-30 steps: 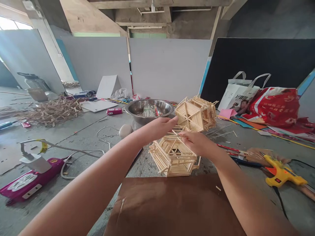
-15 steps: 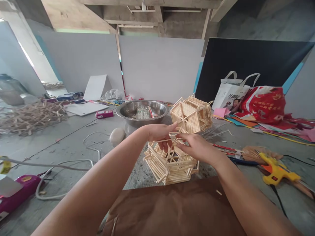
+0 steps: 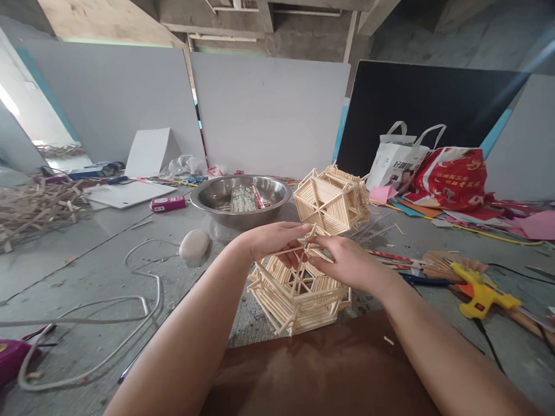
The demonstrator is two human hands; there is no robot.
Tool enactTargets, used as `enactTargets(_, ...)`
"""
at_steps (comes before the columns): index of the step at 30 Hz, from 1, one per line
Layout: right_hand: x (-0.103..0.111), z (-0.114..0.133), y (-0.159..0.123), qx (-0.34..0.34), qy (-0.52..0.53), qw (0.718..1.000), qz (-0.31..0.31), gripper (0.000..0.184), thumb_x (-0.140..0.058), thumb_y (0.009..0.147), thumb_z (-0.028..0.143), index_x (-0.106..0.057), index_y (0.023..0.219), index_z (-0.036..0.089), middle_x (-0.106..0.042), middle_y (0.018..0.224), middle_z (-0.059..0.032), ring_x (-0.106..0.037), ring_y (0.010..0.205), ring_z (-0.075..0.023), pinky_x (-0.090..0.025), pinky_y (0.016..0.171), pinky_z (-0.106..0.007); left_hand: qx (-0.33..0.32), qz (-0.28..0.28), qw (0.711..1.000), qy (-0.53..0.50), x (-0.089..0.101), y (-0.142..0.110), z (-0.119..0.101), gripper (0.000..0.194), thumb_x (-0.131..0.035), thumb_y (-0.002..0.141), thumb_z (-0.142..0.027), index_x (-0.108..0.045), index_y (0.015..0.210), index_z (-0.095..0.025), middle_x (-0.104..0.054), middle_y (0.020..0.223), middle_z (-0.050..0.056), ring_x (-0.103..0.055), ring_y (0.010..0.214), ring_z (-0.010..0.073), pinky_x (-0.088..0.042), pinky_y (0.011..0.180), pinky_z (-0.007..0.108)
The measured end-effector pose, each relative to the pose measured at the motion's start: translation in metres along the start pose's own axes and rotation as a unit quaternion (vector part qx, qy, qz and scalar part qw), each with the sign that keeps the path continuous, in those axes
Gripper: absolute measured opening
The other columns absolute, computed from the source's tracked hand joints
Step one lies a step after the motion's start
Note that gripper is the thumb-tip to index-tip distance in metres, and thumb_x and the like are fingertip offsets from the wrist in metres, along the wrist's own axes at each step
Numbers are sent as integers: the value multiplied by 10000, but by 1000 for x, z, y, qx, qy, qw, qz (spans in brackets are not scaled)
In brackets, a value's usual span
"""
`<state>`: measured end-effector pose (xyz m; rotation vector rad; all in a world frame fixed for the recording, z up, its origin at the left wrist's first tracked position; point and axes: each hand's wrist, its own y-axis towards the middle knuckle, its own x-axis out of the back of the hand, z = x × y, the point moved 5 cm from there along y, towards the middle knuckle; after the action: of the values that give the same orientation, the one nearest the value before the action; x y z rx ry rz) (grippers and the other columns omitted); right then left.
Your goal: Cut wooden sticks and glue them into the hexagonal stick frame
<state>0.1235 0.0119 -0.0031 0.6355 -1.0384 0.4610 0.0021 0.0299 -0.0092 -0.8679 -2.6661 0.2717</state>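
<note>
A hexagonal frame of stacked thin wooden sticks [image 3: 299,312] stands on the floor in front of me, with crossing sticks inside. Over its far side, my left hand [image 3: 275,240] is closed on a wooden stick [image 3: 284,252], its fingers curled underneath. My right hand [image 3: 349,260] meets it there, thumb and fingers pinching at the same stick's right end. Fingers partly hide where the stick meets the frame. Just behind the hands sits a second stick structure [image 3: 323,208], more enclosed, with spokes across its hexagonal face.
Beyond is a steel basin [image 3: 240,216] holding bundled sticks. A white stone-like lump [image 3: 194,245] and grey cable [image 3: 151,312] lie left. A yellow glue gun [image 3: 485,294], coloured paper and a red bag [image 3: 451,179] are right. Brown cloth or paper [image 3: 303,375] lies nearest me.
The view has shifted slightly to the right. The stick between my hands is now more tilted, its left end lower. Both hands stay at the frame's far side.
</note>
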Motion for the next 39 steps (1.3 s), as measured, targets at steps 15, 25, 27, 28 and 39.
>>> enactTargets(15,-8,-5,1,-11,-58,998,39,529,-434,764,354,-340,1261,197,-508,1186,-102,-458,1063,-269,-369,828,-401,-50,-57,887,456,-4,-4,-8,529,-430,645,-147,-422,1170,-215,-600,867,43,-537,693,160,-380,558,247)
enactTargets(25,-6,-2,1,-8,-61,997,34,496,-404,786,376,-357,1244,194,-537,1148,-89,-485,1029,-250,-373,816,-364,-84,-102,871,473,-10,0,-11,378,-506,656,-265,-523,1027,-197,-599,918,57,-538,807,203,-372,670,281)
enactTargets(27,-6,-2,1,-4,-61,998,33,488,-398,789,368,-367,1237,177,-539,1145,-97,-490,1023,-246,-375,818,-359,-86,-108,869,476,-10,0,-11,358,-484,671,-255,-527,1022,-195,-599,924,59,-535,819,204,-370,682,283)
enactTargets(28,-6,-2,1,-3,-61,998,33,483,-397,790,366,-374,1231,171,-540,1144,-99,-492,1019,-246,-377,816,-358,-85,-109,867,478,-10,-1,-11,350,-475,678,-251,-529,1019,-194,-599,926,59,-534,822,203,-368,686,283)
enactTargets(39,-6,0,0,-18,-65,996,52,463,-369,801,298,-354,1250,185,-540,1137,-105,-479,1033,-240,-371,811,-354,-103,-93,864,483,-9,-2,-11,371,-434,712,-207,-511,1075,-195,-606,924,45,-536,809,180,-367,700,273)
